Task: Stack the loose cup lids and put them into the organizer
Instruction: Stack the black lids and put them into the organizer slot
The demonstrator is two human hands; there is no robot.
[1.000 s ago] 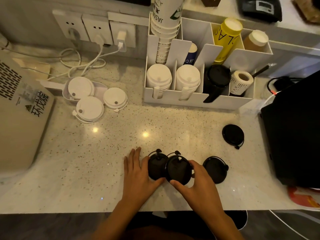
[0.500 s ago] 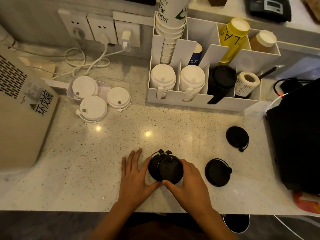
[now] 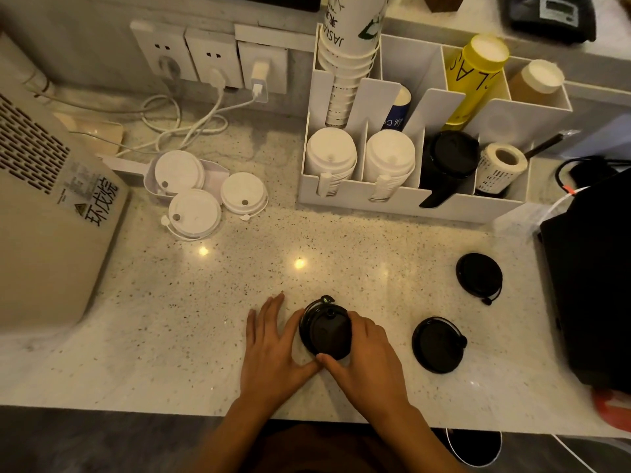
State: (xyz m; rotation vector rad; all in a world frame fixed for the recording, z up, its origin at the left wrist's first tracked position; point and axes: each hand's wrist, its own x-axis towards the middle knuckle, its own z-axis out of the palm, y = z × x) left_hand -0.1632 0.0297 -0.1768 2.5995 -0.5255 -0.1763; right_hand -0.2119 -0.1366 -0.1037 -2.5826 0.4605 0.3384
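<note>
Two black lids lie stacked [image 3: 326,331] near the counter's front edge. My right hand [image 3: 367,353] grips the stack from the right. My left hand [image 3: 273,346] rests flat at the stack's left side, thumb against it. Two loose black lids lie to the right, one near [image 3: 438,344] and one farther back [image 3: 479,275]. Three white lids [image 3: 194,213] lie at the left, one in a white scoop. The white organizer [image 3: 392,203] at the back holds two white lid stacks and a black lid stack [image 3: 450,158].
A beige appliance [image 3: 44,216] fills the left side. A black device [image 3: 594,281] stands at the right edge. Wall sockets with white cables [image 3: 184,128] sit behind the white lids. The organizer also holds paper cups, bottles and a label roll [image 3: 500,165].
My right hand slid one black lid leftward onto the other, so two side-by-side lids became one stack. My hands closed in around it.
</note>
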